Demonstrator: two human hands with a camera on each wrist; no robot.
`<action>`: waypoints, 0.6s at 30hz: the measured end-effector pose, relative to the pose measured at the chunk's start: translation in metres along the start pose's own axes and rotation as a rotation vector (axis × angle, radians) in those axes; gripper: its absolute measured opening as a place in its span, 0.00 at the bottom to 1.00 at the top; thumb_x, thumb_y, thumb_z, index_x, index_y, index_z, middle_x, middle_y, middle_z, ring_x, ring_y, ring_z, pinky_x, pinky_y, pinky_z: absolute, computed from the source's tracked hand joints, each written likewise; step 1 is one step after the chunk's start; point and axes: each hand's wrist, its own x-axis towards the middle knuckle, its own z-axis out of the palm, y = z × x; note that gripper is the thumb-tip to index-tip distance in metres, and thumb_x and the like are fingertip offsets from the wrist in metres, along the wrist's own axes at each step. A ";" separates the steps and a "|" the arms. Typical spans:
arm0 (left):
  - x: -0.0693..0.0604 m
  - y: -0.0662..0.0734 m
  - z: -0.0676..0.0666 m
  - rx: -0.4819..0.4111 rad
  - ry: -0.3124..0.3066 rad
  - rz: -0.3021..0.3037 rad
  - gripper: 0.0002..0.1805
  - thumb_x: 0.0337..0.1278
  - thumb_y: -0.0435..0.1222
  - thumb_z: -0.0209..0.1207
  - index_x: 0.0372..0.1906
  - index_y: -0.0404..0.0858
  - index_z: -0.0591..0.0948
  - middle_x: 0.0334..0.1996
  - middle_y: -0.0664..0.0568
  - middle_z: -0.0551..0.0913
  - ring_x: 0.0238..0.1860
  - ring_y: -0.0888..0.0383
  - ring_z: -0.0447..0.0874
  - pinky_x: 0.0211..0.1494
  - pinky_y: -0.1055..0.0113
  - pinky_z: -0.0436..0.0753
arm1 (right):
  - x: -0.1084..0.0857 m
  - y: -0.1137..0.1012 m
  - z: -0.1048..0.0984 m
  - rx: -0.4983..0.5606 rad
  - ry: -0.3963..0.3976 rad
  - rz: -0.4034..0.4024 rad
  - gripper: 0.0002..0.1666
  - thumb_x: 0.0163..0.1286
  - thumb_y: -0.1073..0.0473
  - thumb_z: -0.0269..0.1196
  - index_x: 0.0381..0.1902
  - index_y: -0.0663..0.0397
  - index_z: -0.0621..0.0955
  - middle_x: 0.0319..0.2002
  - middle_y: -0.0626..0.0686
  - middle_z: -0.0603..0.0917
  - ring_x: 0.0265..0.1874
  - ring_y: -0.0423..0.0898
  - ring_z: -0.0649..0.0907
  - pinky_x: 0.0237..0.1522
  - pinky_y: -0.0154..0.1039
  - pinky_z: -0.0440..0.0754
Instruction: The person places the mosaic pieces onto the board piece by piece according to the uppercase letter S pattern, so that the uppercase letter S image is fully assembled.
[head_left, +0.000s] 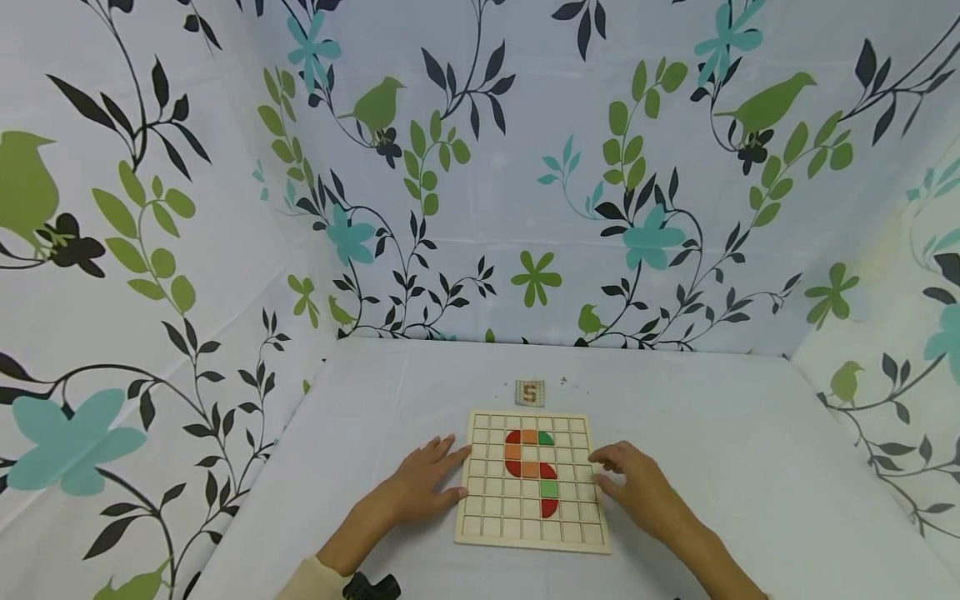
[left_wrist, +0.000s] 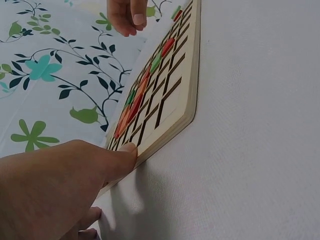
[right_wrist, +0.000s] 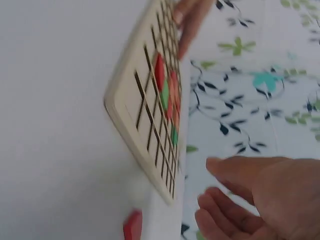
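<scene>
A square wooden grid board point(head_left: 487, 508) lies on the white table. Red, orange and green tiles point(head_left: 529, 469) fill some of its cells, making a shape like a 5 or an S. My left hand point(head_left: 422, 490) touches the board's left side with fingers spread, and its thumb point(left_wrist: 122, 156) rests at the edge. By the right edge hovers my right hand point(head_left: 637, 485), fingers loosely bent and thumb apart, with nothing visible between them. A loose red piece point(right_wrist: 133, 226) appears low in the right wrist view; the head view does not show it.
Behind the board lies a small card point(head_left: 530, 392) with a brown 5-like or S-like figure. White tablecloth point(head_left: 375, 392) surrounds the board. A patterned curtain point(head_left: 465, 208) with leaves and birds hangs behind and at both sides. A dark object point(head_left: 371, 587) shows beside the left sleeve.
</scene>
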 end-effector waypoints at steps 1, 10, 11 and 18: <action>0.000 0.000 0.000 -0.001 -0.001 0.000 0.38 0.75 0.54 0.59 0.82 0.46 0.66 0.83 0.38 0.57 0.83 0.33 0.52 0.81 0.32 0.56 | -0.001 0.005 -0.006 0.002 0.026 0.014 0.18 0.69 0.64 0.73 0.55 0.54 0.85 0.51 0.50 0.85 0.51 0.48 0.85 0.55 0.48 0.87; -0.003 0.001 -0.003 -0.007 -0.005 0.004 0.37 0.75 0.53 0.60 0.82 0.45 0.66 0.83 0.36 0.58 0.83 0.32 0.53 0.80 0.31 0.57 | -0.020 0.052 -0.034 0.060 0.065 0.129 0.29 0.70 0.59 0.73 0.64 0.65 0.79 0.58 0.63 0.80 0.57 0.58 0.82 0.62 0.53 0.83; -0.003 0.001 -0.003 -0.008 -0.005 0.007 0.37 0.75 0.53 0.60 0.82 0.45 0.66 0.83 0.36 0.58 0.83 0.32 0.53 0.80 0.31 0.56 | -0.022 0.057 -0.035 0.064 0.043 0.149 0.30 0.70 0.59 0.73 0.65 0.65 0.78 0.59 0.63 0.80 0.58 0.59 0.82 0.63 0.54 0.82; 0.001 -0.002 0.001 0.006 0.003 0.022 0.38 0.76 0.54 0.59 0.82 0.46 0.66 0.83 0.37 0.58 0.83 0.32 0.53 0.80 0.31 0.57 | -0.030 0.079 -0.034 0.032 -0.039 0.202 0.29 0.67 0.59 0.74 0.63 0.63 0.80 0.60 0.63 0.79 0.62 0.61 0.81 0.65 0.59 0.80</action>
